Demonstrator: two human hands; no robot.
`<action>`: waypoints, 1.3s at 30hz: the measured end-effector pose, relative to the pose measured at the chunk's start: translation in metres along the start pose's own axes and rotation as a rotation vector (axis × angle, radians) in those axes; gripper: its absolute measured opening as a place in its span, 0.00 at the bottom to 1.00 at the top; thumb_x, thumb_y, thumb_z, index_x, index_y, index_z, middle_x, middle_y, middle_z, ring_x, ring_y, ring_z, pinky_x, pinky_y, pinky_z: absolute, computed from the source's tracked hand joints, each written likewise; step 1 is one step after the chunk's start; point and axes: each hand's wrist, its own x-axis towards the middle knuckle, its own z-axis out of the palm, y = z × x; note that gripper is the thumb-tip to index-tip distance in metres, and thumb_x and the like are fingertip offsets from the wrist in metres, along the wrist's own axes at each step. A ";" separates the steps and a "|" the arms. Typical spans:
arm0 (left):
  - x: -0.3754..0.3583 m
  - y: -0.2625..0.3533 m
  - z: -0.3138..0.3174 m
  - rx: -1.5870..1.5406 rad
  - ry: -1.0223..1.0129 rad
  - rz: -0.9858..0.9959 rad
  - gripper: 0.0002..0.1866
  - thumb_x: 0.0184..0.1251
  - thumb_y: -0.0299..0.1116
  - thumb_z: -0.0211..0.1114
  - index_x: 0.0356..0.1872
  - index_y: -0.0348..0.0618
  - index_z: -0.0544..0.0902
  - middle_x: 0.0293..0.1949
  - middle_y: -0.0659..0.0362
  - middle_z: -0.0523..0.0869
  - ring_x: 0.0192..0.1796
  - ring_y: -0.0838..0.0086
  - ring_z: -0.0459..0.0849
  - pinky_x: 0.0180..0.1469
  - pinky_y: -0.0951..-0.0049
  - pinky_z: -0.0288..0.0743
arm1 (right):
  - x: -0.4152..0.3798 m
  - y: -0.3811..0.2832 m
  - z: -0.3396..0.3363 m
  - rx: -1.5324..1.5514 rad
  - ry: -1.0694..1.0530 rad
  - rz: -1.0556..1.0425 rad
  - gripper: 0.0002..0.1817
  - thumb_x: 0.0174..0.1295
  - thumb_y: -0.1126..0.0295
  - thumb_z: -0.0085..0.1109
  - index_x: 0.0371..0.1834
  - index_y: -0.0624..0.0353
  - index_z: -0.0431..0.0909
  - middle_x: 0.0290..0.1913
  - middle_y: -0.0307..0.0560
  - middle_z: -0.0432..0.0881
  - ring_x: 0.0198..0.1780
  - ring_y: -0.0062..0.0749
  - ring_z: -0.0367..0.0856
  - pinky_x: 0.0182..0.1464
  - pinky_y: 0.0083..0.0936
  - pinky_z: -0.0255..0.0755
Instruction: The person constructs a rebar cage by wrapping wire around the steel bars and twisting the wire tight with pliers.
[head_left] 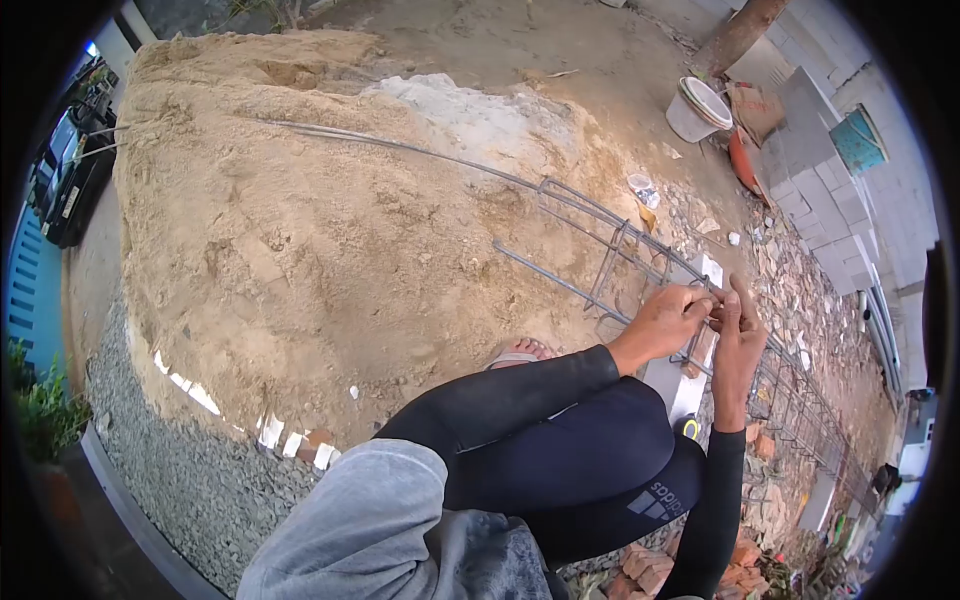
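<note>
My left hand (665,322) and right hand (738,322) meet fingertip to fingertip, both pinched on one joint of the rebar cage (620,250); what sits between the fingers is too small to tell. The cage's long axis runs from the sand pile (300,220) at upper left, under my hands, to lower right, so the joint lies directly at both hands, neither nearer. The cage rests on sand and brick rubble (790,290), with block stacks (830,200) and a white bucket (698,110) beyond.
</note>
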 end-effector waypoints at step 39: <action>0.080 0.090 -0.048 -0.561 0.346 -0.035 0.12 0.86 0.37 0.52 0.49 0.37 0.75 0.21 0.69 0.63 0.20 0.84 0.57 0.22 0.78 0.54 | 0.018 -0.041 0.045 0.264 -0.543 0.147 0.29 0.85 0.46 0.39 0.61 0.62 0.78 0.43 0.43 0.86 0.40 0.25 0.85 0.44 0.27 0.79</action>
